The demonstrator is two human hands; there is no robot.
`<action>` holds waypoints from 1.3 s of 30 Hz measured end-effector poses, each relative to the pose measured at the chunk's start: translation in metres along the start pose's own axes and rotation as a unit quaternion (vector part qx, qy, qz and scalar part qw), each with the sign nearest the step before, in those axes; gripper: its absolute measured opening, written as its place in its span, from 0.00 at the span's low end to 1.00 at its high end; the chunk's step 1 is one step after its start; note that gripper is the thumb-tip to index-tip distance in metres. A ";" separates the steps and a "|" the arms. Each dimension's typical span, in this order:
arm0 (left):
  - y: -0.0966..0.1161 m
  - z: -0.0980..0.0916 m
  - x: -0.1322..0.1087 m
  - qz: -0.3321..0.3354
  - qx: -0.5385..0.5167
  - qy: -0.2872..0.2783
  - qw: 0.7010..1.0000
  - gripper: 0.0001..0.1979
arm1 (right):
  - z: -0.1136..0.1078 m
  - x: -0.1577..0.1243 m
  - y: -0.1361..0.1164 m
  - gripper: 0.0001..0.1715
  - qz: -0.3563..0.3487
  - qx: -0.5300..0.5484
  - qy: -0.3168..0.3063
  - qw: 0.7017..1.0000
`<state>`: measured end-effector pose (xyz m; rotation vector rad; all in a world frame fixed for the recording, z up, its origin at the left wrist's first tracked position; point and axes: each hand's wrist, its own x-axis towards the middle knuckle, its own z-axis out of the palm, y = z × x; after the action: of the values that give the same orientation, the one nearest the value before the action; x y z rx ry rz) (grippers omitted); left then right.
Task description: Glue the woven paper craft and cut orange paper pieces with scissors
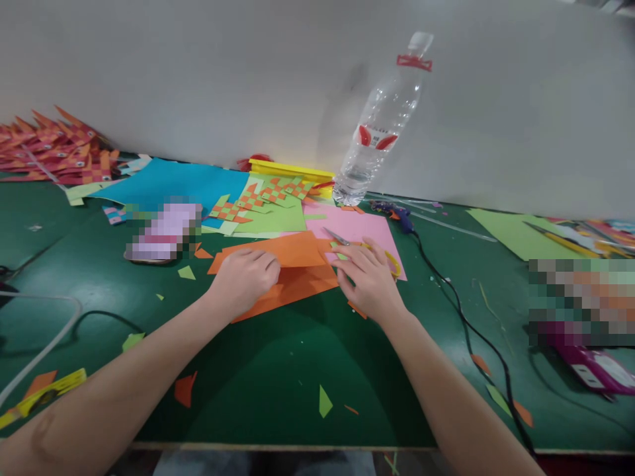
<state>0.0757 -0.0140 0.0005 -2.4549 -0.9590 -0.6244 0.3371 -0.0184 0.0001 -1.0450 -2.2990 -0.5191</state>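
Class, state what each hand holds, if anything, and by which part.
Left hand: orange paper, toward its left side. Right hand: cannot tell whether it grips the yellow-handled scissors.

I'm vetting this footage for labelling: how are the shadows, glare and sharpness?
Head view: soft shade on the green table just in front of the orange paper, and a faint shadow on the wall beside the bottle; head view: small bright glints on the bottle; head view: blocky pixelation around the phone and over a patch at right; head view: the purple object looks soft.
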 end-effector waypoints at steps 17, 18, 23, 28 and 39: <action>0.007 -0.001 0.005 0.048 -0.035 0.038 0.997 0.14 | 0.013 -0.005 -0.005 0.12 -0.003 0.100 -0.044 0.994; 0.008 0.000 0.004 0.047 -0.043 0.037 0.997 0.14 | 0.013 -0.006 -0.005 0.12 0.004 0.104 -0.037 0.994; 0.011 0.003 0.001 0.044 -0.064 0.030 0.997 0.13 | 0.009 -0.003 -0.006 0.11 0.029 0.108 -0.018 0.994; 0.011 0.005 0.000 0.031 -0.068 0.012 0.997 0.14 | 0.008 -0.003 -0.006 0.11 0.044 0.111 -0.036 0.992; 0.009 0.002 0.002 -0.018 -0.081 0.079 0.993 0.09 | 0.004 -0.001 -0.011 0.41 0.103 0.118 -0.023 0.987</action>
<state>0.0837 -0.0180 -0.0017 -2.4867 -0.9232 -0.9264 0.3276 -0.0235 -0.0053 -1.1668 -2.1935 -0.1369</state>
